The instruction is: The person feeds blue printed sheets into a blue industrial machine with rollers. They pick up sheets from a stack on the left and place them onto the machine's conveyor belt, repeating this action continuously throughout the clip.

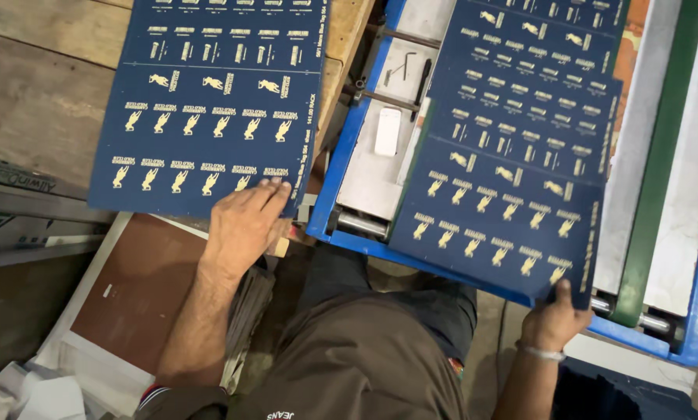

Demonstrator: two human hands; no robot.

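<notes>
Two dark blue sheets printed with rows of small gold figures are in view. The left sheet [209, 101] lies on a wooden table [46, 93]. My left hand [244, 222] rests flat on its near right corner, fingers spread over the edge. The right sheet [512, 148] lies tilted across a blue-framed machine [341, 163]. My right hand [553, 319] pinches the near corner of that sheet, thumb on top.
In the machine bed lie a small white block [388, 131], a hex key [399, 68] and a black pen-like tool [423, 78]. A green belt [656, 179] runs along the right. Brown boards [139, 288] and white paper scraps [30, 393] sit low left.
</notes>
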